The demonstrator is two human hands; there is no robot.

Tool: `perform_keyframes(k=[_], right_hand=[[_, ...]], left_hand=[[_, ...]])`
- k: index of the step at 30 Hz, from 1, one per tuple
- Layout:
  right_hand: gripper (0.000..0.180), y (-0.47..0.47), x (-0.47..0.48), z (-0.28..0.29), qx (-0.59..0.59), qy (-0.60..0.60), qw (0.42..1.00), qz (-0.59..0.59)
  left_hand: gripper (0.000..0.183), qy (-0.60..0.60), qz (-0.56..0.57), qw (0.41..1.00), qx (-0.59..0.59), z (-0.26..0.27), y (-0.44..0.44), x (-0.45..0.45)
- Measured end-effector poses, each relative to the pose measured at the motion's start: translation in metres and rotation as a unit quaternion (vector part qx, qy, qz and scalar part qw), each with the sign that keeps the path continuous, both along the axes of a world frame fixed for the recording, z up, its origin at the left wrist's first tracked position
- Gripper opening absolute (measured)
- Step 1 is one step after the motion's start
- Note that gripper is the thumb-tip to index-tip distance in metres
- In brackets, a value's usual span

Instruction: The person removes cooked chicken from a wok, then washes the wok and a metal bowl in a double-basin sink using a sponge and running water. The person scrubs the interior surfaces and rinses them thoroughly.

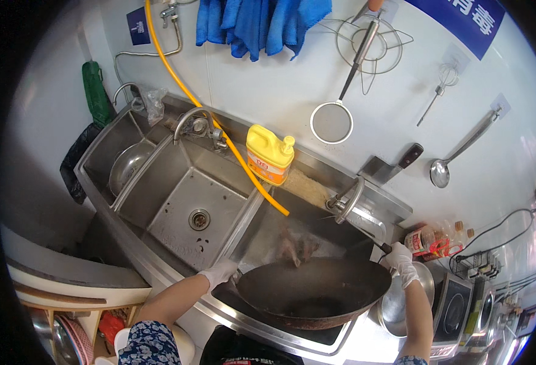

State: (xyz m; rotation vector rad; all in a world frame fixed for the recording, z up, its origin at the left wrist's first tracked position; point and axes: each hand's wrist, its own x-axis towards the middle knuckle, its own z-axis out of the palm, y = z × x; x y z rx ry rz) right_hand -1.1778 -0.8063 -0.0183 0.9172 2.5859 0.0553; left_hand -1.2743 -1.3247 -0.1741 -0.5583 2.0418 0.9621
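Observation:
A dark, worn wok (pixel 318 292) is tilted over the right basin of a steel sink (pixel 268 228). My gloved left hand (pixel 221 273) is closed at the wok's left handle. At its right side, my gloved right hand (pixel 401 260) is at the dark end of a thin-handled tool, near the wok's right rim; whether it also grips the wok is not plain. Brownish scraps (pixel 299 246) lie in the basin beyond the rim. The end of a yellow hose (pixel 272 203) hangs over this basin. A curved faucet (pixel 352 200) stands at the basin's back right.
A yellow detergent jug (pixel 270 155) stands on the back ledge. Further left are another basin (pixel 199 182) and a glass-like bowl (pixel 131 166). A metal pan (pixel 398 305), plastic bottles (pixel 436 239) and a cooktop (pixel 452 315) are on the right. A cleaver (pixel 388 169) is against the wall.

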Motion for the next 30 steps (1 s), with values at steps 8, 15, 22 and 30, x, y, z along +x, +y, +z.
perform_keyframes(k=[8,15,22,30], right_hand=[[0.025,-0.03,0.048,0.024,-0.067,0.029,0.994,-0.077],[0.019,-0.047,0.123,0.004,0.011,0.174,0.981,-0.085],[0.025,-0.076,0.15,-0.023,0.05,0.328,0.94,-0.082],[0.034,-0.074,0.161,-0.063,0.067,0.336,0.929,-0.143]], left_hand=[[0.019,0.036,-0.088,0.993,-0.063,0.037,-0.002,-0.042],[0.023,0.147,-0.083,0.983,0.068,0.057,0.009,-0.066],[0.029,0.25,-0.051,0.95,0.181,0.049,0.007,-0.072],[0.022,0.261,-0.095,0.943,0.184,0.026,0.016,-0.075]])
